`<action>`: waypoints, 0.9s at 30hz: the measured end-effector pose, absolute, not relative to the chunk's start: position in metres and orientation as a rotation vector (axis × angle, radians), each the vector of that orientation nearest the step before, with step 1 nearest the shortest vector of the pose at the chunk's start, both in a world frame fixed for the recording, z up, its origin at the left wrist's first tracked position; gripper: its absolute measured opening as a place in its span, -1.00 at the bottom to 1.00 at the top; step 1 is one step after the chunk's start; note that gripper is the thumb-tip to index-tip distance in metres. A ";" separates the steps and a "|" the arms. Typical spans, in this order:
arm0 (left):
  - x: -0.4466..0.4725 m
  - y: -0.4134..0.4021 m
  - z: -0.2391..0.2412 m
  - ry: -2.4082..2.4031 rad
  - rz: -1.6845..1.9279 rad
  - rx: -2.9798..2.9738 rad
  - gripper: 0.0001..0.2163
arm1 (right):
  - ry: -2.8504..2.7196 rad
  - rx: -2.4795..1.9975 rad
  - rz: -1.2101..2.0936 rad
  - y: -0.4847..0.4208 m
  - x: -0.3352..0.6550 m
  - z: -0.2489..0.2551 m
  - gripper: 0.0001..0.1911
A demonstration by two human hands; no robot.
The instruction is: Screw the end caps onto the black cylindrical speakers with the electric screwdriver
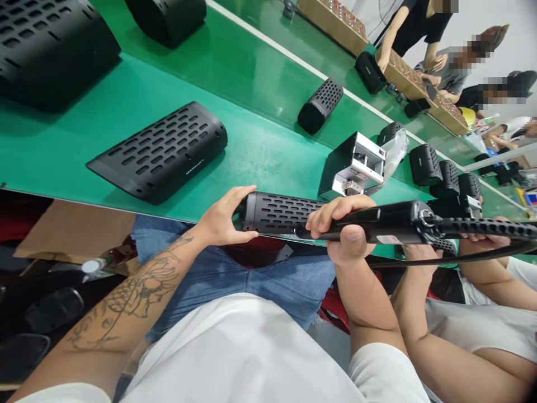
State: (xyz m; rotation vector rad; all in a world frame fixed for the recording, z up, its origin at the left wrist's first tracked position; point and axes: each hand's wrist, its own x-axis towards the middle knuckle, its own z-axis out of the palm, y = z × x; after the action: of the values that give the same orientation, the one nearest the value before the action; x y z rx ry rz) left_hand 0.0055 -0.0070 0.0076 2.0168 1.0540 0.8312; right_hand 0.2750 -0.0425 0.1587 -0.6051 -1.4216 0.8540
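Note:
My left hand (229,221) grips the left end of a black slotted casing (281,212), thumb on the near side and fingers on the far side. The casing lies at the green table's near edge. My right hand (342,226) is wrapped round a black electric screwdriver (386,222), which lies nearly level with its tip pointing left over the casing's near side. My right fingers partly cover the casing's right end. Whether the tip touches a screw cannot be made out. Beyond my right hand stands a silver-and-black screw feeder (354,165).
A larger slotted casing (168,148) lies to the left, with another (54,53) behind it. One more casing (321,105) stands farther off on the green table (260,148). A co-worker's arms (419,302) are close on my right. The screwdriver's cable (482,228) runs right.

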 end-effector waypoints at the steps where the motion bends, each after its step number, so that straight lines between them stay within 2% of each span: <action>1: 0.006 -0.007 0.008 1.050 0.839 2.017 0.05 | -1.440 -0.589 0.870 -0.043 0.275 0.158 -0.69; 7: 0.006 -0.006 0.010 1.013 0.889 2.055 0.00 | -1.490 -0.536 0.946 -0.049 0.276 0.157 -0.73; 15: 0.006 -0.005 0.007 1.033 0.864 2.086 0.03 | -1.514 -0.645 0.967 -0.054 0.275 0.149 -0.57; 18: 0.005 -0.005 0.003 1.016 0.893 2.125 0.02 | -1.486 -0.656 0.917 -0.059 0.282 0.157 -0.60; 20: 0.004 -0.005 -0.002 0.996 0.926 2.159 0.02 | -1.383 -0.685 0.797 -0.053 0.298 0.168 -0.62; 23: 0.004 -0.005 -0.008 0.984 0.960 2.218 0.02 | -1.163 -0.837 0.397 -0.024 0.341 0.180 -0.60; 25: 0.003 -0.004 -0.011 0.994 0.967 2.241 0.01 | -1.036 -0.932 0.107 0.005 0.374 0.179 -0.63; 27: 0.003 -0.004 -0.013 0.997 0.969 2.252 0.01 | -1.007 -0.985 -0.012 0.032 0.404 0.169 -0.63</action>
State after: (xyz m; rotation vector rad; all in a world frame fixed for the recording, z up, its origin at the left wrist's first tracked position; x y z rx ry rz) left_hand 0.0027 -0.0042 -0.0133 2.2520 0.9966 0.9692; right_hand 0.4038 0.0319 0.1695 -0.9847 -1.0072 -0.0120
